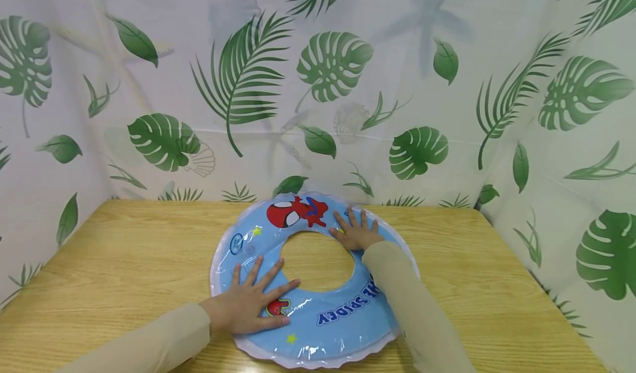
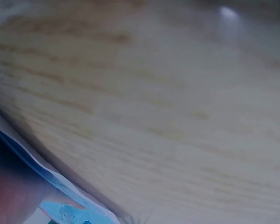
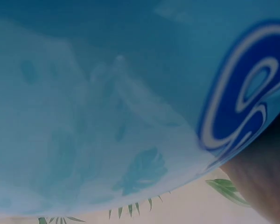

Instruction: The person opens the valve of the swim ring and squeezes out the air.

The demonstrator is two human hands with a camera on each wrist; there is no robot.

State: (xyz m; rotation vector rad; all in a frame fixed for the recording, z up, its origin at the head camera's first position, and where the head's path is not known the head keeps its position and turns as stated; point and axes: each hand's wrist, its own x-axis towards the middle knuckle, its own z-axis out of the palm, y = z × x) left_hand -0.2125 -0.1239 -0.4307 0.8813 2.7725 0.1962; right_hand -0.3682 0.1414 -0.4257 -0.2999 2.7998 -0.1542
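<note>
A blue inflatable swim ring (image 1: 343, 334) with a white scalloped edge lies on the wooden table. It carries a red and blue cartoon figure at its far side and lettering at its near side. My left hand (image 1: 243, 304) rests on the ring's left part with its fingers spread, partly over a small red print. On the upper right part lies my right hand (image 1: 356, 234), fingers spread and fingertips toward the figure. In the right wrist view the ring's glossy surface (image 3: 130, 116) fills most of the picture. The left wrist view shows only a corner of the ring (image 2: 65, 212).
Light wood table (image 1: 124, 251) extends around the ring on both sides. A white cloth (image 1: 278, 86) printed with green leaves hangs behind the table and along its left and right sides. Through the ring's centre hole, bare wood (image 1: 318, 262) shows.
</note>
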